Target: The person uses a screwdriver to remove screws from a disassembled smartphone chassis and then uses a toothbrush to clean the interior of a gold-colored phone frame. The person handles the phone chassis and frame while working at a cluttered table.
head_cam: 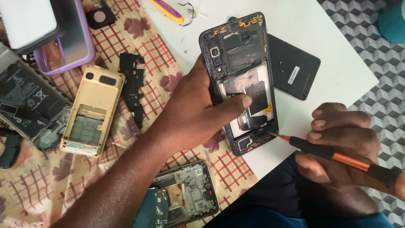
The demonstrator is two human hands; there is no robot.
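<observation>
My left hand grips an opened black smartphone with its back cover off, thumb pressed across the middle of the exposed frame. The camera module sits at its upper left. In my right hand is a black and orange screwdriver. Its thin tip touches the lower right corner of the phone. The phone rests over the edge of a white board.
A black back cover lies on the white board. On the patterned cloth lie a beige phone shell, a black plastic frame piece, another opened phone, a stripped phone chassis and a purple case.
</observation>
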